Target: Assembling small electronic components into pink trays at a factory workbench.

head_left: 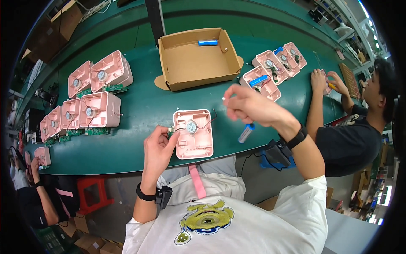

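A pink plastic housing (204, 148) lies open side up on the bench in front of me, with a round silver speaker (191, 127) and thin wires inside. My left hand (157, 148) grips its left edge, thumb at the rim, where a small green circuit board (171, 132) shows beside the fingers. Raised to the right of the housing, my right hand (249, 106) is closed, with a small white connector (223, 98) at its fingertips. Below that hand a blue cylindrical battery (246, 133) hangs at a tilt; how the fingers hold it is partly hidden.
Beyond the housing stands a cardboard box (198, 80) with one blue battery (208, 42) inside. Several pink housings (111, 110) with circuit boards sit at left, and more (275, 91), some with batteries, at right. A co-worker (351, 131) works at the right; another person (46, 199) is at far left.
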